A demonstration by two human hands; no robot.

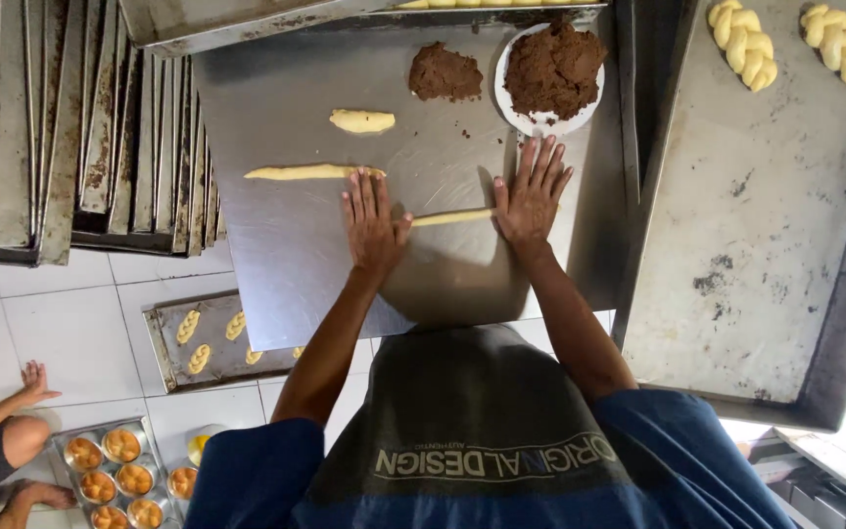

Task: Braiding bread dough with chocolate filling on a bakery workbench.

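Plate (509,110) holds brown filling (555,69) (heaped).

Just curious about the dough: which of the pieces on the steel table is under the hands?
The thin rope between the left hand and right hand. The longer strip and short lump lie untouched beyond.

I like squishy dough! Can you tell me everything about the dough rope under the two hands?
The dough rope is pale yellow, soft-looking, thin and long, lying flat across the steel worktable. The left hand presses flat on one end and the right hand on the other, fingers spread. Only its middle shows between them.
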